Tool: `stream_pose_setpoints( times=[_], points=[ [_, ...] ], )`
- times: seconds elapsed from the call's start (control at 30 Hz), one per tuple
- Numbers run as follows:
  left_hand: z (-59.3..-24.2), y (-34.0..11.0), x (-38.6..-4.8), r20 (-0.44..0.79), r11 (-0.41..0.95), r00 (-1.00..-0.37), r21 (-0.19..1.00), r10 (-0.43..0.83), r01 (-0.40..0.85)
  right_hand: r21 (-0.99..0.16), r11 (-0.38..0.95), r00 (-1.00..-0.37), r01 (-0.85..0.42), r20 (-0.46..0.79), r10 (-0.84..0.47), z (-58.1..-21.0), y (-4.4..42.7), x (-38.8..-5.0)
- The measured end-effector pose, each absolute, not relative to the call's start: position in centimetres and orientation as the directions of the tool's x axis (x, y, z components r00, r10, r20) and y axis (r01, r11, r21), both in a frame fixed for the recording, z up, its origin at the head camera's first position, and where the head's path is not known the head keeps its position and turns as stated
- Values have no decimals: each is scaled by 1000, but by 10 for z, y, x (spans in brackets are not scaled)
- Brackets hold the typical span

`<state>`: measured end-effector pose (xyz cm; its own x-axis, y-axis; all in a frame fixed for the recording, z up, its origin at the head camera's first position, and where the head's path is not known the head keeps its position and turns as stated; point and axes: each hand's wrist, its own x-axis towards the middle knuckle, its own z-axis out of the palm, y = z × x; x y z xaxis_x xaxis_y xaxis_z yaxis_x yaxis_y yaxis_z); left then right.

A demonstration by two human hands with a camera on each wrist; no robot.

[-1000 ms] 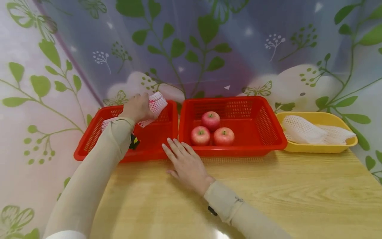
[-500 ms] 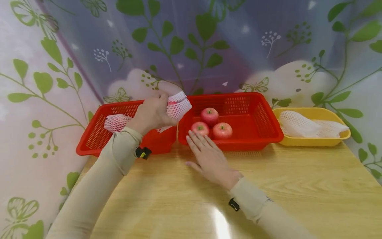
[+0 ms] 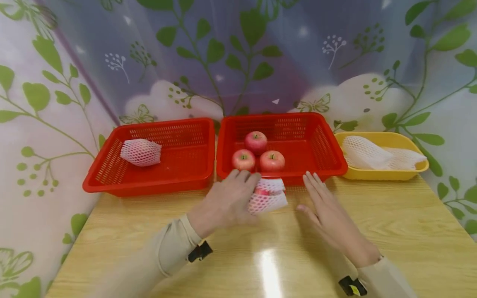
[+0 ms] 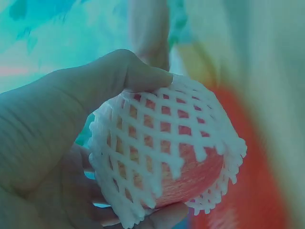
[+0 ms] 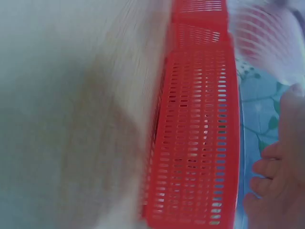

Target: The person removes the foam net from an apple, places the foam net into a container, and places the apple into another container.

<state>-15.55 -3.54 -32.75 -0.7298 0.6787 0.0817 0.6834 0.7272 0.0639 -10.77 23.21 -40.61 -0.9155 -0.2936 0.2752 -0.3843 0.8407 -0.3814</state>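
Observation:
My left hand [image 3: 227,203] grips an apple in a white foam net [image 3: 265,198], held over the table in front of the middle red basket [image 3: 305,153]. Up close in the left wrist view, the thumb and fingers wrap round that netted apple [image 4: 162,143], whose red skin shows through the mesh and at the net's open end. My right hand [image 3: 333,219] has its fingers straight and holds nothing, close to the same basket's front side. Inside this basket sit three bare apples [image 3: 272,160]. Another netted apple [image 3: 140,152] lies in the left red basket [image 3: 186,163].
A yellow basket [image 3: 384,174] with white foam nets [image 3: 367,153] stands on the right. All the baskets line the back of the wooden table [image 3: 149,223], against a leaf-patterned wall covering [image 3: 238,66].
My left hand has carried the netted apple out of the left basket, rightward and toward me. My right hand has slid right along the baskets' front.

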Motion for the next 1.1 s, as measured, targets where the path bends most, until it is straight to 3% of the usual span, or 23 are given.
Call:
stream_pose_setpoints(
  times=[0.27,0.43,0.67,0.9,1.1],
  points=[
    [-392,-1,-129,-117,727,-718,69,686,684,-565,734,-926,-377,258,-277,-424,228,-89],
    [-407,5,-130,-124,723,-713,68,690,687,-591,728,-938,-348,216,-272,-426,224,-88],
    [-405,2,-131,-102,710,-704,39,702,703,-556,760,-942,-336,191,-277,-423,219,-87],
    [-369,-19,-140,-73,726,-722,69,688,685,-533,760,-928,-372,217,-303,-409,200,-91],
    [-359,-32,-140,-83,712,-707,71,702,699,-588,737,-934,-334,102,-342,-418,180,-101]
  ],
)
